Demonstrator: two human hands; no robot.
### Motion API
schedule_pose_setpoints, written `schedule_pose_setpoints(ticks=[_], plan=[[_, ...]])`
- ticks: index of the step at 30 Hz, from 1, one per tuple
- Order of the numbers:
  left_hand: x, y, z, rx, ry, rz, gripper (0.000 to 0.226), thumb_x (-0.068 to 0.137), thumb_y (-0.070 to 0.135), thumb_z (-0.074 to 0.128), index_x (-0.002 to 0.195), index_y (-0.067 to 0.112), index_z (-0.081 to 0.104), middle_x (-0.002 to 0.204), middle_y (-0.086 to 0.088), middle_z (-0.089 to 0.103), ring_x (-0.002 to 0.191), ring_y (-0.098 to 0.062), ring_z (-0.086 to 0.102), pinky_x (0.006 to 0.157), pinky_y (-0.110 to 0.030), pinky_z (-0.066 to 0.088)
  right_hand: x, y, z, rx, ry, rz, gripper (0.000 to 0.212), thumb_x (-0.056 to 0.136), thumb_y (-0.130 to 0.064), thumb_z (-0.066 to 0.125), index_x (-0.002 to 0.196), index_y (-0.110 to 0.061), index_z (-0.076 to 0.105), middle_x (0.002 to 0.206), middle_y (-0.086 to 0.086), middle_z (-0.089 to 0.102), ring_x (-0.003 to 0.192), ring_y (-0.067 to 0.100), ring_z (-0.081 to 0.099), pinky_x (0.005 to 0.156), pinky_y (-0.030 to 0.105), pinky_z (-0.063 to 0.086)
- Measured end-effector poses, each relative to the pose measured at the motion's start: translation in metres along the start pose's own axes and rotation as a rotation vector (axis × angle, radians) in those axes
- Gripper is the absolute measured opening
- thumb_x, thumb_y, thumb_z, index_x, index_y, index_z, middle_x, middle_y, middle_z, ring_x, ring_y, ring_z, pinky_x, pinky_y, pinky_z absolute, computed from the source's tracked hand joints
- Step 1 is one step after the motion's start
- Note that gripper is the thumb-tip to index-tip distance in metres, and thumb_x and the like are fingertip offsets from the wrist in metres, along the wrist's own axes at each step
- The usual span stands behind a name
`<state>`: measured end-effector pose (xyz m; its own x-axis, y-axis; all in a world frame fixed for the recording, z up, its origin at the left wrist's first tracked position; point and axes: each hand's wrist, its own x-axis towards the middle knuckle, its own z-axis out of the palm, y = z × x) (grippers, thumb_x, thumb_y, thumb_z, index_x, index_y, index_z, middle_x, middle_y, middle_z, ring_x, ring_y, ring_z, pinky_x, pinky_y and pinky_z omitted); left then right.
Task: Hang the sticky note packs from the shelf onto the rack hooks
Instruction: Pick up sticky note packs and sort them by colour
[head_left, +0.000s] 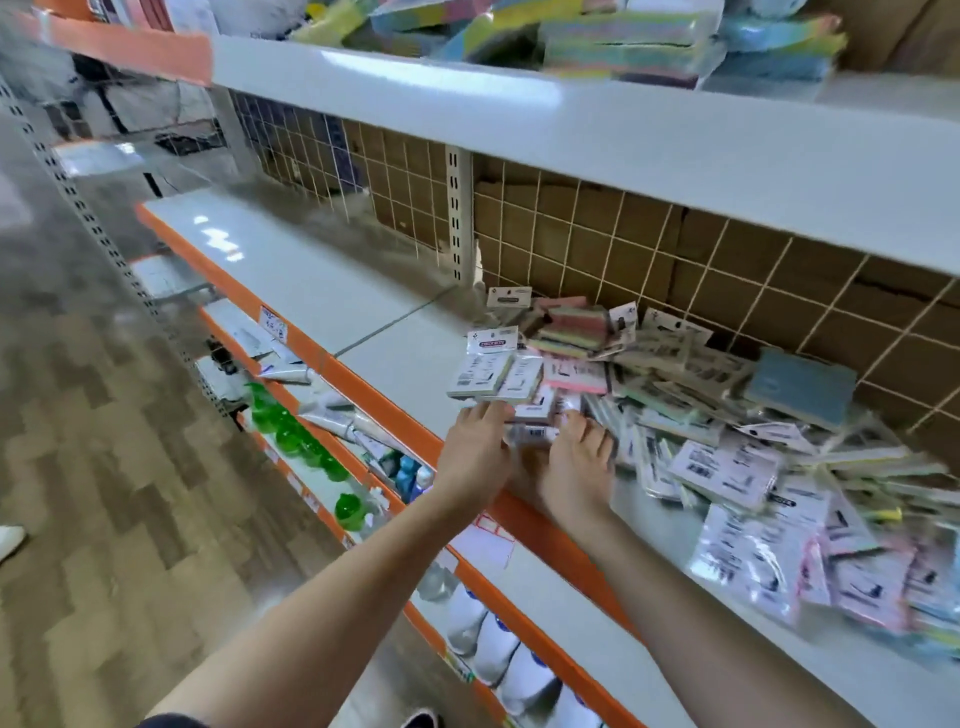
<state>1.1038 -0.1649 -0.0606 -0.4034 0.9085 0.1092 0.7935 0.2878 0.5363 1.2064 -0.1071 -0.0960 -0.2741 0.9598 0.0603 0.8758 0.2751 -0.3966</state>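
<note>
Both hands are at the front edge of the grey shelf (395, 364), side by side and close together. The left hand (475, 457) holds a small bundle of sticky note packs (493, 371), which stands up above its fingers; the fingers are curled under the bundle, though motion blur hides the exact hold. The right hand (571, 467) lies flat with fingers spread, fingertips touching a pack at the near edge of the pile of packs (727, 441); it grips nothing that can be made out.

The pile covers the right part of the shelf and reaches back to the wire grid panel (649, 249). A blue pad (802, 384) lies on top of the pile near the grid.

The shelf has an orange front strip (363, 400). Green bottles (291, 436) and white bottles (498, 649) stand on the shelf below. Coloured packs (623, 41) lie on the upper shelf.
</note>
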Motion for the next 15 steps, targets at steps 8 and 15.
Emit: schedule_pose_setpoints(ticks=[8,15], plan=[[0.047,-0.030,0.010,0.209,-0.031,0.422,0.057,0.068,-0.002,0.065,0.123,0.009,0.058,0.130,-0.014,0.055,0.121,-0.034,0.050,0.094,-0.045,0.042,0.006,-0.018,0.022,-0.126,0.047,0.145,0.075,0.084,-0.036,0.058,0.144,-0.008,0.022,0.153,0.014,0.020,0.141,0.032,0.020,0.113,0.042,0.019],[0.064,-0.045,0.008,0.298,0.006,0.551,0.049,0.062,0.009,0.080,0.108,0.022,0.069,0.107,-0.010,0.064,0.093,-0.035,0.063,0.070,-0.043,0.051,0.002,-0.022,0.019,-0.152,0.151,0.137,0.072,0.083,-0.048,0.054,0.141,-0.009,0.035,0.142,0.010,0.040,0.133,0.028,0.035,0.109,0.037,0.028]])
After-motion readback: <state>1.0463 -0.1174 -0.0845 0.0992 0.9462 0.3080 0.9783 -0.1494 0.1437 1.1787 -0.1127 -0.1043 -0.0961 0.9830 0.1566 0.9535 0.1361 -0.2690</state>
